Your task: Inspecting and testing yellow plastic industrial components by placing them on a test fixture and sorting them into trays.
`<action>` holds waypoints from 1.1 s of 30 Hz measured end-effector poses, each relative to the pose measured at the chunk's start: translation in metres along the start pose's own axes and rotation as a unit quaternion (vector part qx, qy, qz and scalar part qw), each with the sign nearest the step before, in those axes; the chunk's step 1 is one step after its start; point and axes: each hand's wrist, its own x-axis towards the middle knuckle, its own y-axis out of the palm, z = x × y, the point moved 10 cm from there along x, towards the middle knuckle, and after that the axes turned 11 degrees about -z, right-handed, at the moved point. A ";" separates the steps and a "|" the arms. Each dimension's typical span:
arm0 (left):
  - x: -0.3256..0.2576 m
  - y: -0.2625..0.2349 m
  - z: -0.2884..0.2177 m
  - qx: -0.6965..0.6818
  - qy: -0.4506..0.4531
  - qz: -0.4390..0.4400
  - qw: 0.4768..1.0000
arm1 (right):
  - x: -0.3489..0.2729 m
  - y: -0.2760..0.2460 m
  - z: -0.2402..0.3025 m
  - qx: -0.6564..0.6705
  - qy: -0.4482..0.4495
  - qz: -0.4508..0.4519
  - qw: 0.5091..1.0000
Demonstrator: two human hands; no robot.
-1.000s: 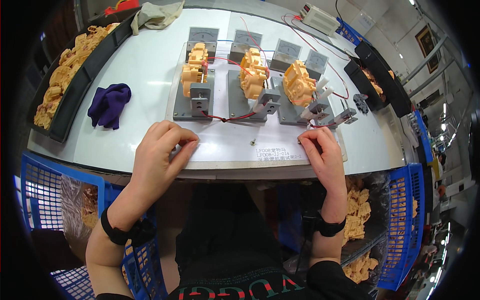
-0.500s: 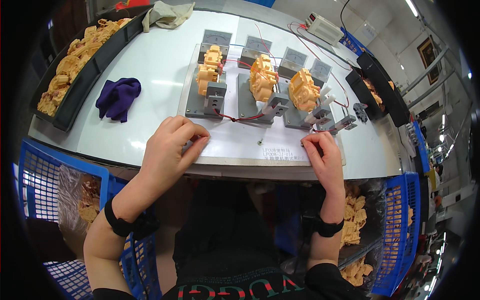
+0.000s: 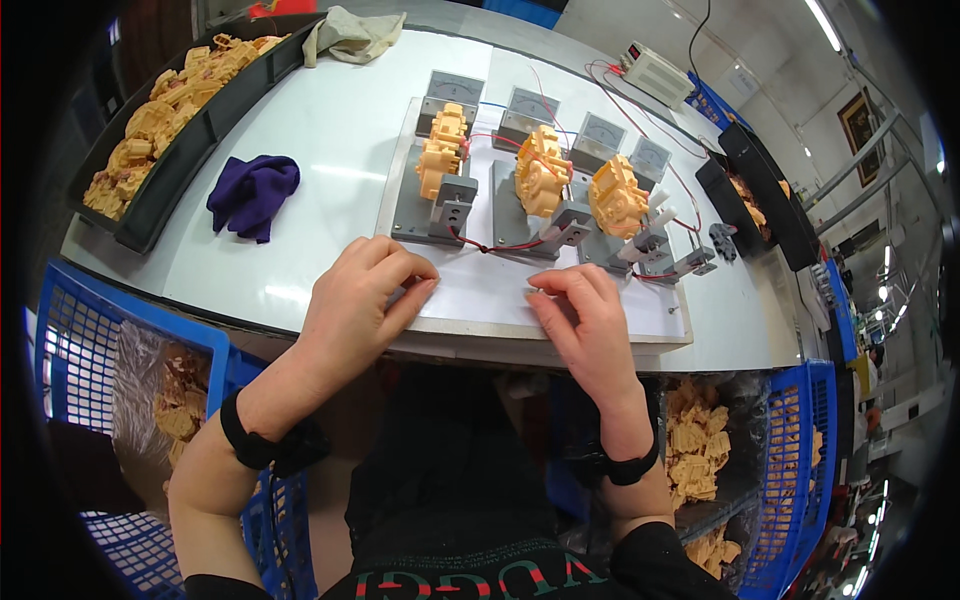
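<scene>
Curving near the thumbs, any grip impossible to tell, fingers of the left hand (image 3: 355, 292) and right hand (image 3: 590, 325) face each other at the board's (image 3: 665, 334) near edge, gearboxes (image 3: 541, 182) farther back on it, a purple cloth (image 3: 252, 197) left of it.

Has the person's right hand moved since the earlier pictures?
Yes, the right hand has moved left, from the right end of the white board toward its middle.

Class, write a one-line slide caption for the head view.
Bare left hand and right hand over a flat white board, before three chunky yellow plastic assemblies on grey rectangular stands.
</scene>
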 end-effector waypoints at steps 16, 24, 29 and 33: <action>0.001 0.000 -0.002 0.001 0.010 0.000 1.000 | -0.002 0.004 -0.004 -0.023 0.006 -0.030 0.999; 0.001 0.001 0.000 -0.004 0.003 0.009 1.000 | -0.002 0.003 -0.001 -0.034 -0.014 -0.035 0.999; 0.002 0.001 0.000 0.002 -0.010 0.008 1.000 | -0.004 0.003 -0.003 -0.031 0.003 -0.039 0.999; 0.001 0.001 -0.001 -0.001 -0.002 0.013 1.000 | -0.005 0.002 -0.001 -0.039 -0.007 -0.045 0.998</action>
